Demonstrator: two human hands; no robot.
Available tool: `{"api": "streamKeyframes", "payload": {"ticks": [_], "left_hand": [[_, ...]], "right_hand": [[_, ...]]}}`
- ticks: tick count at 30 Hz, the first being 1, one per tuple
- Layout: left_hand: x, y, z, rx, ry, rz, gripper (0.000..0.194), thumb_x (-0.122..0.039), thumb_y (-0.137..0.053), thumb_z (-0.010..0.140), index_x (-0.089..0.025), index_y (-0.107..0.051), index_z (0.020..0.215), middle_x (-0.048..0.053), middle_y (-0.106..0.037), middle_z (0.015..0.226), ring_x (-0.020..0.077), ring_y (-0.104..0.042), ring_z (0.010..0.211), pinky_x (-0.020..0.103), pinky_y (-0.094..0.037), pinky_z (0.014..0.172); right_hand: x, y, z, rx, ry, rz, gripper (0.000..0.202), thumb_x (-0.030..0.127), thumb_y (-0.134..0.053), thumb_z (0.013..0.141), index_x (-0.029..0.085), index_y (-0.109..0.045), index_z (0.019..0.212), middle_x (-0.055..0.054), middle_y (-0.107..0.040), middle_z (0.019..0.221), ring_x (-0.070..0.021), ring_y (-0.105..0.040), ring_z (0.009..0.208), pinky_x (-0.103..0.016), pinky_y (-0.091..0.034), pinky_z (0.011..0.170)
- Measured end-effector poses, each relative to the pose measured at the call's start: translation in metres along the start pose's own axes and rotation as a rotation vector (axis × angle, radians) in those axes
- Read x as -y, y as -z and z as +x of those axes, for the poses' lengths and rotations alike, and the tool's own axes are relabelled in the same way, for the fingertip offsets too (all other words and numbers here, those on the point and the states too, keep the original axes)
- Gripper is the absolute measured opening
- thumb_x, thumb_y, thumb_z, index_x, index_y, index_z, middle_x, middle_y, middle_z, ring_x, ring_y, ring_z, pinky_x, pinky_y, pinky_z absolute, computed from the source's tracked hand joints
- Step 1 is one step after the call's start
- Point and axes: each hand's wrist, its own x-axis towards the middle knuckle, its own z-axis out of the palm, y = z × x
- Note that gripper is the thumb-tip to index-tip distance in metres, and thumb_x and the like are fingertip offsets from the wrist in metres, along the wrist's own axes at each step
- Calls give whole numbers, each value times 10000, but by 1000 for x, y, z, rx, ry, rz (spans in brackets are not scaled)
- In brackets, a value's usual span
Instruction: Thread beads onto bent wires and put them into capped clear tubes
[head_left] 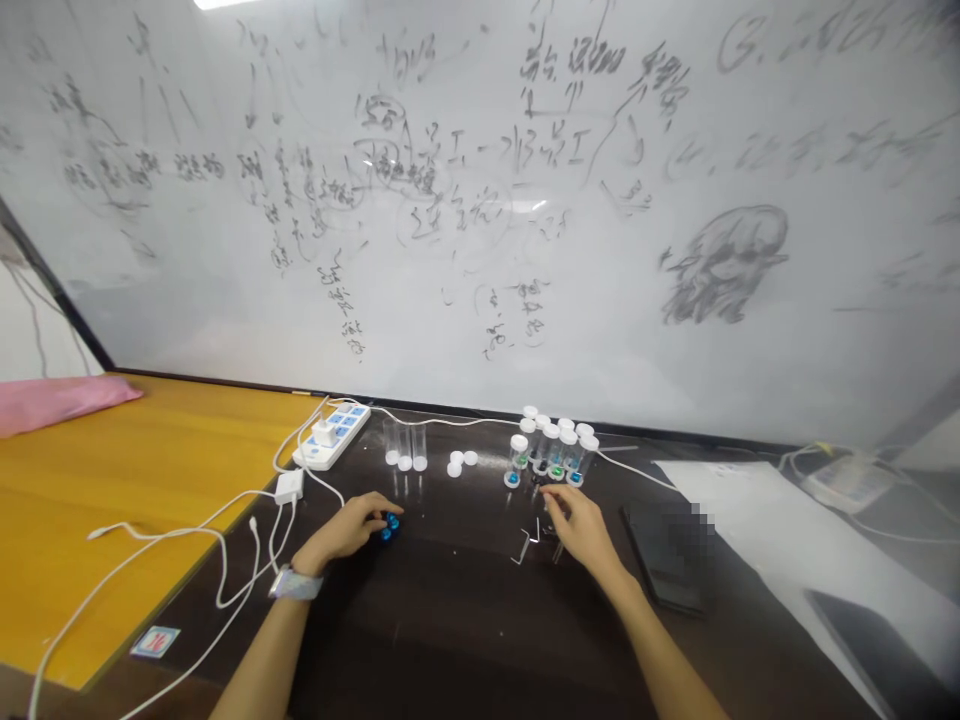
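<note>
My left hand (358,525) is low over the dark table with its fingers curled. At its fingertips are small shiny blue round pieces (386,535); the upper one sits between thumb and forefinger. My right hand (576,522) has thumb and forefinger pinched together beside the group of capped clear tubes (551,450). A tiny dark item shows by those fingertips, too small to name. The tubes have white lids and blue or green pieces inside. Several L-shaped hex keys (525,545) lie just left of and below the right hand.
Three clear tubes (406,445) stand at the back, near loose white caps (455,468). A power strip (334,437) with white cables lies at left. On the right are a black phone-like slab (664,560) and white paper (720,480). A whiteboard (450,330) rises behind.
</note>
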Motion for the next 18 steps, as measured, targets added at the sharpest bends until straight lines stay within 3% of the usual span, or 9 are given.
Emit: {"api": "streamKeyframes", "payload": {"ticks": [7,9,11,13,18], "left_hand": [[-2,-1,8,-171,60,33,178,-323,-660,802,-222,-770,899,48,-746,802,239,-682,755,336,-513,780],[-13,1,9,-232,97,-85,239,-394,-627,850,-204,-737,944,40,-725,799,221,-677,705,335,-533,721],[-28,2,12,-268,87,-301,306,-460,-620,867,-194,-701,995,59,-723,934,232,-693,825,340,-561,733],[-47,-2,17,-232,68,-517,351,-479,-670,846,-187,-682,1039,78,-717,1017,258,-685,975,360,-572,796],[-83,-33,41,-99,140,-904,377,-392,-796,782,-161,-716,1069,90,-706,1054,211,-689,968,311,-532,871]], "right_hand": [[-30,34,-1,208,-68,-43,237,310,-520,885,205,-719,958,-82,-727,892,-256,-669,817,-380,-499,788],[-31,40,-3,286,-61,-49,207,288,-545,872,214,-723,946,-76,-723,890,-255,-658,825,-386,-488,809],[-32,40,-5,361,-30,-44,175,277,-563,873,233,-724,926,-66,-722,916,-256,-647,869,-399,-468,859],[-32,36,-6,425,-3,-30,149,277,-583,875,249,-724,913,-55,-716,940,-254,-633,903,-411,-443,913],[-35,26,-6,443,-25,-54,146,284,-579,887,236,-715,870,-57,-681,909,-247,-595,895,-403,-434,908]]}}
